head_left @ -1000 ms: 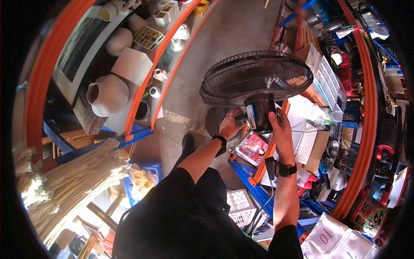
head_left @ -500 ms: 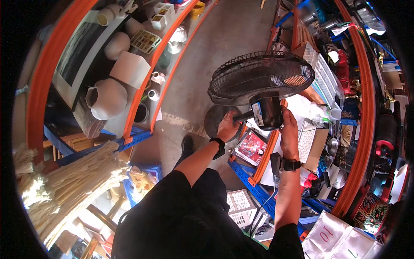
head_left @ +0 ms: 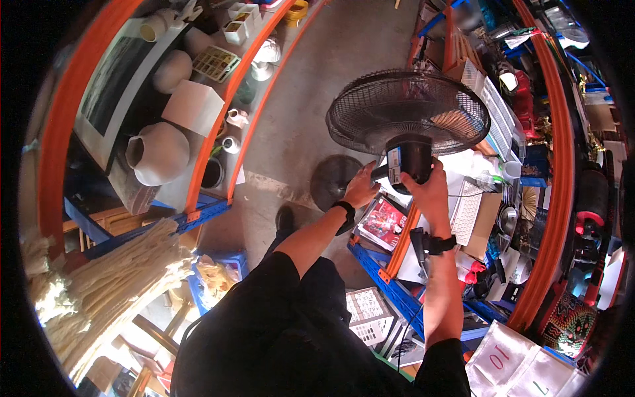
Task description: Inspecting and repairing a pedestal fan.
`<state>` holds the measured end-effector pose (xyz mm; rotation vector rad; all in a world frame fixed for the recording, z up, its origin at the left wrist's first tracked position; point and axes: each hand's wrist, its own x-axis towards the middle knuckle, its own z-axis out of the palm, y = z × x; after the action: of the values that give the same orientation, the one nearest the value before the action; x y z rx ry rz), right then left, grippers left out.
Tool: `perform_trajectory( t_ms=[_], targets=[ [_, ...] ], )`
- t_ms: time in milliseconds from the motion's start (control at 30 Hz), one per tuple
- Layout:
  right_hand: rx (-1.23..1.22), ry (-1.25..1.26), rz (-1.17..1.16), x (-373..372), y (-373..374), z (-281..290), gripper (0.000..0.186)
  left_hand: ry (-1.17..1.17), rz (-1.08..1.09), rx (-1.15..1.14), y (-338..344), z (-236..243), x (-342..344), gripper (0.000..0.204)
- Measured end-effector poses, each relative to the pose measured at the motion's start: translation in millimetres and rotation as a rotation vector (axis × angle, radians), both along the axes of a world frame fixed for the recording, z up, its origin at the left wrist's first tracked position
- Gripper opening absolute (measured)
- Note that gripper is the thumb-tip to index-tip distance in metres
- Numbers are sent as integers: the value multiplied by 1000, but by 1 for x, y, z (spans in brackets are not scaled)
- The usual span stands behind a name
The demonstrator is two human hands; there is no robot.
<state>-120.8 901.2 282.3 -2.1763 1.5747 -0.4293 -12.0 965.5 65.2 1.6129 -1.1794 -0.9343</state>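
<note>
A black pedestal fan (head_left: 409, 112) stands in front of me, its wire-caged head large and its dark round base (head_left: 334, 182) on the floor. My right hand (head_left: 428, 195) is closed round the lower end of the black motor housing (head_left: 415, 159), thumb and fingers on either side. Beside it, my left hand (head_left: 362, 188) grips the fan's neck just below the head, its fingers partly hidden behind the neck. A pale label sits on the housing between the two hands. Both wrists wear black bands.
An orange-framed shelf (head_left: 218, 132) on the left holds a white round vase (head_left: 159, 153) and a white box (head_left: 192, 106). Close on the right, another shelf carries a white keyboard (head_left: 467, 215) and magazines (head_left: 383, 223). Pale fibre bundles (head_left: 126, 271) hang at lower left.
The fan head has tilted, showing more of its back. My right hand has shifted from the housing's side to its lower end, and my left hand has moved slightly right.
</note>
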Motion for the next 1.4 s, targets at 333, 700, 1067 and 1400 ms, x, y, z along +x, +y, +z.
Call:
perform_trajectory(
  t_ms=[333, 700, 1067, 1400],
  targets=[
    [15, 54, 50, 68, 60, 21, 71, 117, -17, 9, 10, -55, 18, 51],
    [26, 107, 10, 94, 112, 15, 81, 258, 16, -54, 62, -27, 48, 59],
    [95, 12, 76, 78, 116, 30, 97, 320, -225, 42, 70, 20, 79, 57],
    [111, -8, 202, 86, 126, 21, 93, 479, -117, -46, 89, 7, 71, 48]
  ],
)
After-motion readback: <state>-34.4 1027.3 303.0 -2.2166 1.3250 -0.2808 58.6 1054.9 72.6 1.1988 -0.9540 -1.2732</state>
